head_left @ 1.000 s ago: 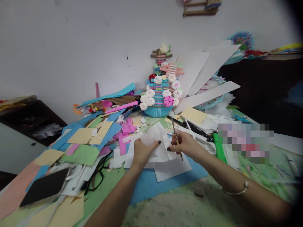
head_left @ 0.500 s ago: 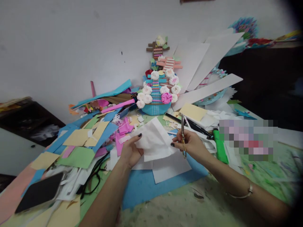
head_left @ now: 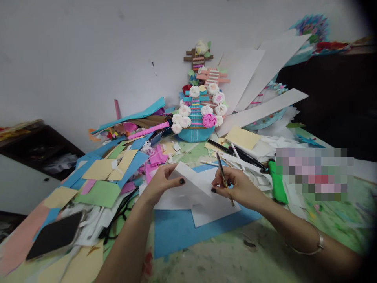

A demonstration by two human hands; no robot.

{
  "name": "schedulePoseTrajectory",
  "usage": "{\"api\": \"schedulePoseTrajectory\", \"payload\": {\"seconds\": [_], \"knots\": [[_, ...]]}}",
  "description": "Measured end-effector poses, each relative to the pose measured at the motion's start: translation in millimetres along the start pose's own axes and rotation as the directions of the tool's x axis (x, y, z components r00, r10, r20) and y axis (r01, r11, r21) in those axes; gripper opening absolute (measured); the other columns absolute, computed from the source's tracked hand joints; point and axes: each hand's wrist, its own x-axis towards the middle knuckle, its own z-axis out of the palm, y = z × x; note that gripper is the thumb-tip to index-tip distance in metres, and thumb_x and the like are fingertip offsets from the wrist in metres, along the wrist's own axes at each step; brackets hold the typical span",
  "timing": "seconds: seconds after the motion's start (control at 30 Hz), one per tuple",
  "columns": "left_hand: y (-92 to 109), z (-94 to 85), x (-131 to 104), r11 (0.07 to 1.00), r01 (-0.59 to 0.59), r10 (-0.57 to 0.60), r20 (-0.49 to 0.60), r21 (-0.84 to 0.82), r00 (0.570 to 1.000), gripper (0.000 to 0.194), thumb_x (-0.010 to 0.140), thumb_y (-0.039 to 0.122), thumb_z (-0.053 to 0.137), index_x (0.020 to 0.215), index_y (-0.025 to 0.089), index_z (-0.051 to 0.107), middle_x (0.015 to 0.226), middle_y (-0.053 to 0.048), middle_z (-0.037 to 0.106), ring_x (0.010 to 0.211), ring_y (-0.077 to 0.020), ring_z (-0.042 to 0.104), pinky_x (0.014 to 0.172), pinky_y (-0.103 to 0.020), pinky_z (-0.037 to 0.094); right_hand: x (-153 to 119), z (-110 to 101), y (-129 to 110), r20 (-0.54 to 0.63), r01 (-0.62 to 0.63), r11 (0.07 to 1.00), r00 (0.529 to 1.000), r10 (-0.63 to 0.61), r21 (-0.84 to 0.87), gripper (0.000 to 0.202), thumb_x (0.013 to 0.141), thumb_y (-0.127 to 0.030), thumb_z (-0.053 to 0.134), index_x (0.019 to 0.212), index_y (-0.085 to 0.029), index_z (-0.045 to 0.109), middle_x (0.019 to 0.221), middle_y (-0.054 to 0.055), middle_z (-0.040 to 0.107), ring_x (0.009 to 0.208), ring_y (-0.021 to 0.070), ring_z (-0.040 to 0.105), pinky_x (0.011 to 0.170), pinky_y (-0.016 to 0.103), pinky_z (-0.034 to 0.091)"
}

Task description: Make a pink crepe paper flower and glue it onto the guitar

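My left hand [head_left: 160,182] pinches a thin white paper [head_left: 186,175] between thumb and fingers; the paper is tilted and looks folded over. At its right, my right hand [head_left: 243,188] is closed around a pair of scissors [head_left: 221,169], blades pointing up and away. The right thumb and a finger are close to the paper's right end; whether they grip it I cannot tell. Below both hands lie white sheets [head_left: 216,214] on a blue sheet [head_left: 173,236].
A blue lute-shaped paper craft [head_left: 196,133] with paper flowers leans against the wall. Coloured paper scraps [head_left: 98,192], a phone [head_left: 55,236] and black-framed glasses [head_left: 119,220] lie left. Black pens [head_left: 219,146] and a green roll [head_left: 277,182] lie right.
The white paper has gone from spread out and facing me to lower and more tilted. My left hand has turned, its thumb now over the paper. The scissors stay in my right hand.
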Motion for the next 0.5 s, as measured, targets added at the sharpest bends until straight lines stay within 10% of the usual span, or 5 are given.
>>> {"api": "schedulePoseTrajectory", "payload": {"seconds": [0.23,0.5], "knots": [[23.9,6.9,-1.3,0.967,-0.036,0.046,-0.031,0.250,0.998,0.019,0.064,0.030,0.075,0.077,0.016,0.073,0.082,-0.006,0.069,0.077,-0.0181,0.061,0.065,-0.024,0.045,-5.9,0.1,-13.2,0.053,0.073,0.975,0.997,-0.063,-0.212,0.006,0.069,-0.014,0.056,0.073,-0.018,0.053,0.071,0.001,0.062,0.062,0.0122,0.053,0.057,0.024,0.039],[20.3,15.3,-3.1,0.987,0.047,-0.059,0.074,0.155,0.995,0.021,0.062,0.029,0.077,0.072,0.014,0.066,0.077,-0.006,0.069,0.068,-0.0158,0.061,0.060,-0.024,0.045,-7.1,-4.8,-15.2,0.054,0.138,0.950,0.990,-0.128,-0.280,0.003,0.072,-0.016,0.058,0.074,-0.018,0.057,0.067,-0.001,0.060,0.059,0.0111,0.053,0.056,0.023,0.039]]}}
